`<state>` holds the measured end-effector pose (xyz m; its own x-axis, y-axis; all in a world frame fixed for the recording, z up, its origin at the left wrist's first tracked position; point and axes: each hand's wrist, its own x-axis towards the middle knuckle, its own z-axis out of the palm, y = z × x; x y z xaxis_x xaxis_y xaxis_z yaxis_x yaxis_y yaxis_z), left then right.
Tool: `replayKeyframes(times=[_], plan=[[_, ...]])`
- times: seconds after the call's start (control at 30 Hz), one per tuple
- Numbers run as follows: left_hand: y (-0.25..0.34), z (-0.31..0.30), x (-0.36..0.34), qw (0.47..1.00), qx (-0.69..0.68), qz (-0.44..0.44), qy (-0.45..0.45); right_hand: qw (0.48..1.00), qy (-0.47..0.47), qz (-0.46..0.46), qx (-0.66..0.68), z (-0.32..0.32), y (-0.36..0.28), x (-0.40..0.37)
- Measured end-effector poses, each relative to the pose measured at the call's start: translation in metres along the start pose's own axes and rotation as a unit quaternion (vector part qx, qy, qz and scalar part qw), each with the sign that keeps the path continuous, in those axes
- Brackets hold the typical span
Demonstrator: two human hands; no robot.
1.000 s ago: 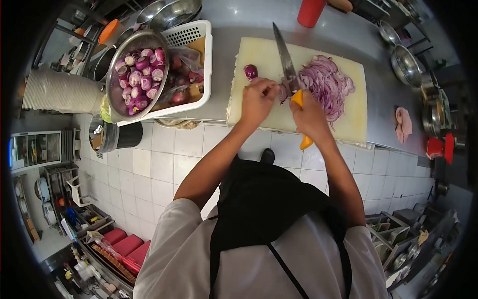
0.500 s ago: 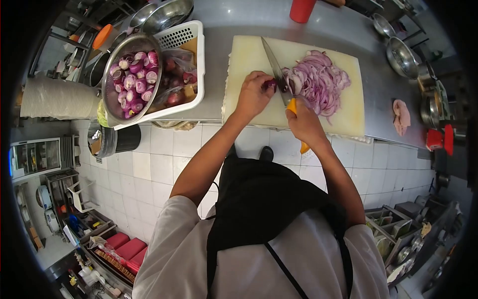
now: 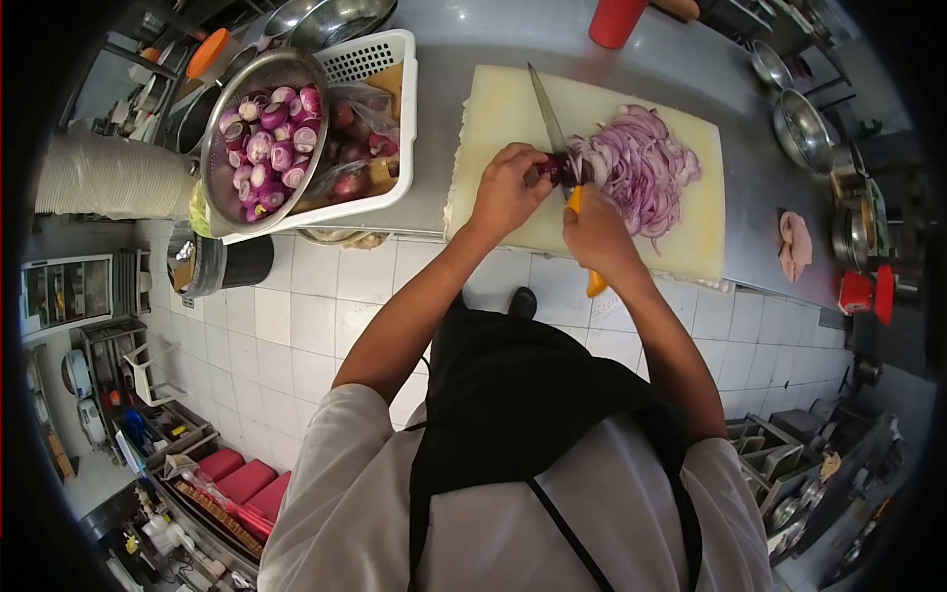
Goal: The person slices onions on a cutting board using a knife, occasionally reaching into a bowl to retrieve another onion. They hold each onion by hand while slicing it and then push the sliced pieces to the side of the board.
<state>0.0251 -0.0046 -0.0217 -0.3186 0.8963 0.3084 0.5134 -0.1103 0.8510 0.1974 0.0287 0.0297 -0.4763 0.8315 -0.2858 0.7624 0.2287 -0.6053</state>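
Note:
My right hand (image 3: 600, 233) is wrapped round the orange handle of a kitchen knife (image 3: 545, 107), its long blade pointing away from me. Between the fingertips of my left hand (image 3: 509, 193) is a red onion piece (image 3: 548, 169), pressed on the board right beside the blade. A heap of sliced red onion (image 3: 646, 168) covers the right half of the white cutting board (image 3: 493, 109). The slices reach up to the knife's right side.
On the left, a metal colander (image 3: 223, 120) of peeled red onions rests on a white plastic basket (image 3: 406, 128) holding unpeeled onions. A red container (image 3: 614, 24) stands at the back. A pink cloth (image 3: 793, 245) lies right of the board, near metal bowls (image 3: 802, 130).
The view has shifted slightly. The knife blade sits a little lower and closer to my left fingers, and more of the dark red onion piece shows between hand and blade.

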Motion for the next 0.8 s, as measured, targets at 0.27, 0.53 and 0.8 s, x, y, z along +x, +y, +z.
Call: replayKeyframes(times=[0.27,0.53,0.8], plan=[[0.002,-0.004,-0.002,1.000,0.004,0.004,-0.007,0.995,-0.066,0.058,0.048,-0.040,-0.033,0.017],[0.002,-0.003,0.000,1.000,0.014,0.005,-0.009,0.998,0.003,-0.017,-0.053,-0.001,-0.006,0.021],[0.000,-0.003,-0.003,1.000,0.001,-0.001,-0.004,0.990,-0.098,0.090,0.035,-0.055,-0.051,-0.001]])
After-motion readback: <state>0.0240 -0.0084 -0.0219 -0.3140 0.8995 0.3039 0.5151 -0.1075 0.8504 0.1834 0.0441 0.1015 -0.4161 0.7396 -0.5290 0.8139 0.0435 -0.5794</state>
